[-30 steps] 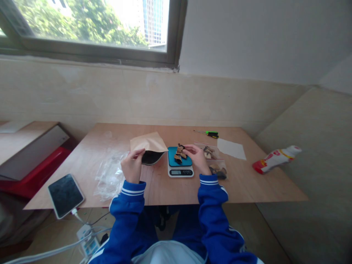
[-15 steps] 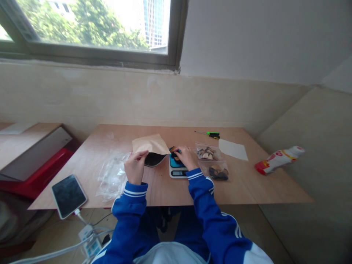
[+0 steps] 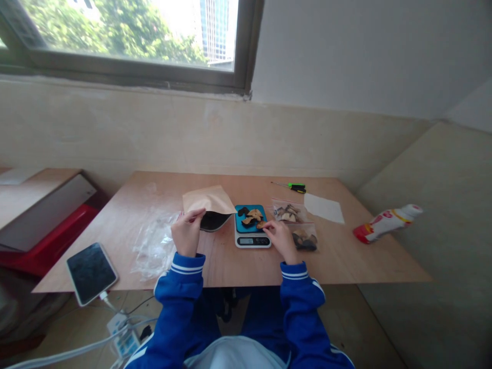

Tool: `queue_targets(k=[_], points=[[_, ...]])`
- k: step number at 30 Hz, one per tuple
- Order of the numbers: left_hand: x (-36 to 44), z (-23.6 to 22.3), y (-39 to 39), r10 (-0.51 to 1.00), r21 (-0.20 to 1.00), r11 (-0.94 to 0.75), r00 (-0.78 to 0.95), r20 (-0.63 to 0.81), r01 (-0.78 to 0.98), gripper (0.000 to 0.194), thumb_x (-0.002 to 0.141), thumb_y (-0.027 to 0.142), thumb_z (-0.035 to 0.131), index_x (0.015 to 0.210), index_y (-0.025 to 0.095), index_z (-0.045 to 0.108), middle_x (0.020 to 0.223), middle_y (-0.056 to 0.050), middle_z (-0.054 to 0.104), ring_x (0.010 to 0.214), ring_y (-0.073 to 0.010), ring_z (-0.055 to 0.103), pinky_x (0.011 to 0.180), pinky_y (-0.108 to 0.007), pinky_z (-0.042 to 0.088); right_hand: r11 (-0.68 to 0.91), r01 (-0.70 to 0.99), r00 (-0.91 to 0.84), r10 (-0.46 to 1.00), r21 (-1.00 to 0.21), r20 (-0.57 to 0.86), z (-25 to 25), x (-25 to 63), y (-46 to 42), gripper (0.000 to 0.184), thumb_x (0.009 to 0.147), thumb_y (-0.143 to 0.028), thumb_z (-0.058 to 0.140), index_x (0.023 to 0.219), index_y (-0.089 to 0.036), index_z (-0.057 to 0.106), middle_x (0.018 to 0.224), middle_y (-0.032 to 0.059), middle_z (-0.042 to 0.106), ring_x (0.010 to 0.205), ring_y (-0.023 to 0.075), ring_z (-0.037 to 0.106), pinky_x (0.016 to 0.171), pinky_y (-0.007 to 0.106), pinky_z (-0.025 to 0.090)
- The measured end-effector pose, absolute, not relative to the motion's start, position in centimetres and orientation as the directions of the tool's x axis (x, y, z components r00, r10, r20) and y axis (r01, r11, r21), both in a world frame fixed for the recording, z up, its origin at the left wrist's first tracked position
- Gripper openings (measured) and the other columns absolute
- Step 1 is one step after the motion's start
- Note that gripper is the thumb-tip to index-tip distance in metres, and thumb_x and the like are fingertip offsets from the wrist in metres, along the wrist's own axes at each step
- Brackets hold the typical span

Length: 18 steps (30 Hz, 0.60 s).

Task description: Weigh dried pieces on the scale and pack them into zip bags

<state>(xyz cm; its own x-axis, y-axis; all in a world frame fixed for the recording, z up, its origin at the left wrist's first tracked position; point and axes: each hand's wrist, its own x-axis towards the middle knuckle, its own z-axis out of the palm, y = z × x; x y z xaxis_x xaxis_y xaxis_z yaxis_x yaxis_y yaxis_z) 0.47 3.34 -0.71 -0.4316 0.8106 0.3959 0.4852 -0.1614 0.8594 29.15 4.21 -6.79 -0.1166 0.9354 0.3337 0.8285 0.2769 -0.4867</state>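
My left hand [image 3: 187, 234] pinches the lower lip of a brown paper pouch [image 3: 208, 201], holding its dark mouth open toward a small kitchen scale [image 3: 251, 239]. The scale has a blue platform with several brown and dark dried pieces [image 3: 250, 216] on it. My right hand [image 3: 279, 238] rests at the scale's right front corner, fingertips pinching one brown piece. Two clear zip bags of dried pieces [image 3: 295, 223] lie just right of that hand.
The wooden table [image 3: 338, 261] also carries crumpled clear plastic [image 3: 154, 245], a phone [image 3: 91, 272] on a cable at the front left corner, a green-handled screwdriver [image 3: 292, 187] and a white paper sheet [image 3: 323, 208]. A red-and-white bottle [image 3: 386, 222] lies on the right ledge.
My right hand drew back from over the scale platform to its right front corner, uncovering the pieces there. The left hand and pouch stayed nearly still.
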Motion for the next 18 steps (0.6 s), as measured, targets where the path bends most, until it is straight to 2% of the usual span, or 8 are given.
queue_targets(k=[4, 7, 10, 14, 18], points=[[0.4, -0.6, 3.2, 0.808, 0.858, -0.153, -0.438, 0.395, 0.491, 0.013, 0.074, 0.033, 0.065, 0.080, 0.028, 0.075, 0.078, 0.004, 0.075, 0.072, -0.0168, 0.069, 0.071, -0.029, 0.053, 0.272, 0.865, -0.131, 0.934, -0.421, 0.333, -7.0, 27.6, 4.6, 0.012, 0.083, -0.014, 0.054, 0.080, -0.018, 0.065, 0.087, 0.0083, 0.065, 0.089, 0.0249, 0.058, 0.081, 0.039, 0.045], [0.2, -0.6, 3.0, 0.807, 0.863, -0.141, -0.450, 0.384, 0.484, 0.013, 0.074, 0.033, 0.065, 0.080, 0.027, 0.075, 0.078, 0.003, 0.075, 0.071, -0.0167, 0.068, 0.072, -0.029, 0.053, 0.313, 0.835, -0.125, 0.909, -0.453, 0.397, -5.1, 25.9, 4.2, 0.014, 0.086, -0.016, 0.052, 0.090, -0.017, 0.065, 0.091, 0.0094, 0.061, 0.091, 0.0248, 0.057, 0.083, 0.040, 0.045], [0.2, -0.6, 3.0, 0.810, 0.863, -0.146, -0.442, 0.385, 0.484, 0.014, 0.074, 0.034, 0.064, 0.080, 0.027, 0.075, 0.079, 0.003, 0.075, 0.071, -0.0168, 0.068, 0.073, -0.030, 0.053, 0.472, 0.675, -0.203, 0.858, -0.568, 0.472, -2.3, 22.9, 2.6, 0.017, 0.090, -0.020, 0.048, 0.097, -0.019, 0.064, 0.094, 0.0073, 0.060, 0.094, 0.0209, 0.058, 0.086, 0.036, 0.047], [0.4, -0.8, 3.0, 0.823, 0.850, -0.175, -0.400, 0.403, 0.497, 0.015, 0.075, 0.035, 0.063, 0.080, 0.027, 0.074, 0.080, 0.002, 0.075, 0.072, -0.0169, 0.068, 0.072, -0.029, 0.053, 0.662, 0.399, -0.493, 0.738, -0.635, 0.461, -0.6, 17.4, 0.9, 0.026, 0.092, -0.013, 0.040, 0.107, -0.020, 0.061, 0.106, 0.0054, 0.062, 0.104, 0.0153, 0.057, 0.094, 0.029, 0.046], [0.2, -1.4, 2.7, 0.825, 0.832, -0.192, -0.374, 0.424, 0.521, 0.014, 0.076, 0.034, 0.062, 0.080, 0.028, 0.074, 0.080, 0.002, 0.075, 0.074, -0.0168, 0.069, 0.071, -0.029, 0.053, 0.610, 0.532, -0.521, 0.783, -0.587, 0.341, -2.2, 13.3, 2.1, 0.036, 0.085, -0.002, 0.038, 0.111, -0.013, 0.060, 0.118, 0.0122, 0.061, 0.115, 0.0208, 0.054, 0.098, 0.034, 0.045]])
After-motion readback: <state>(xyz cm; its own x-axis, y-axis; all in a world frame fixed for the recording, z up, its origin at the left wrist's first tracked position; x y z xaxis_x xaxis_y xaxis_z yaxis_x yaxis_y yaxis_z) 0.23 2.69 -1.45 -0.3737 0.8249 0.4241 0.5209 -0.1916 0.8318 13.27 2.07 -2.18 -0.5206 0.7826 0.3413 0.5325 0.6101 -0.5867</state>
